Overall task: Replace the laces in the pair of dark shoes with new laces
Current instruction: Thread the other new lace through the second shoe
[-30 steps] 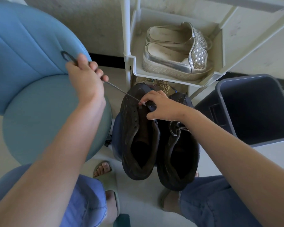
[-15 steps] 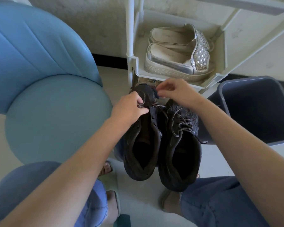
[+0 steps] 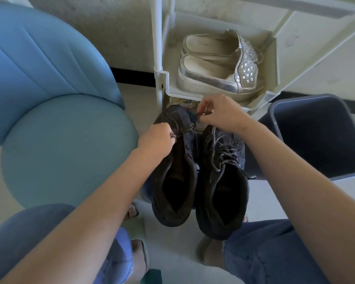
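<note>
The left dark shoe (image 3: 172,181) and right dark shoe (image 3: 223,181) sit side by side between the knees, toes toward 12 o'clock. The left hand (image 3: 156,138) pinches the lace (image 3: 197,116) at the left dark shoe's 9 o'clock edge. The right hand (image 3: 219,113) pinches it at 1 o'clock of the toe.

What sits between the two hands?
In the head view, the toe end of the half-unlaced dark shoe lies between the left hand and right hand, with the lace they pinch crossing it.
</note>
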A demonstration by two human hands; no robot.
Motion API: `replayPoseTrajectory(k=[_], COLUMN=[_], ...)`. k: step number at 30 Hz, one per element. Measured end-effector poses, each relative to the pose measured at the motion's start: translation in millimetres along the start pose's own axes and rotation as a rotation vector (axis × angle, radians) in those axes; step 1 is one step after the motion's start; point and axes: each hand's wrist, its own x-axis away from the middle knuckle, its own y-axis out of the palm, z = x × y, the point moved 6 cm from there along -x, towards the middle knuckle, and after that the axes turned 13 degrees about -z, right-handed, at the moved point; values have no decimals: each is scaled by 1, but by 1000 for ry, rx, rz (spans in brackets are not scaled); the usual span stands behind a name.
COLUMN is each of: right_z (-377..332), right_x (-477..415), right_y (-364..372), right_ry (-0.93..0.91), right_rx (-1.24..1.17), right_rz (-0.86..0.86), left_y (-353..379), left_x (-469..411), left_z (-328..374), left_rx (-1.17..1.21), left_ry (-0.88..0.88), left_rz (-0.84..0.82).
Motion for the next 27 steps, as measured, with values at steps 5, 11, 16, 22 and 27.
replayPoseTrajectory(k=[5, 11, 16, 22, 27], right_z=[0, 27, 25, 8, -9], right_x=[13, 30, 43, 73, 28], right_y=[-44, -67, -79, -108, -62], right_ry=[-42, 243, 200, -90, 35], right_rx=[-353, -248, -260, -576, -241], right_rz=[356, 687, 841, 1150, 324], left_y=[1, 1, 1, 2, -1], left_x=[1, 1, -2, -2, 0], left_z=[2, 4, 2, 2, 5], left_rx=[-22, -4, -6, 5, 45], left_ry=[-23, -22, -31, -58, -47], left_rz=[-40, -51, -60, -71, -53])
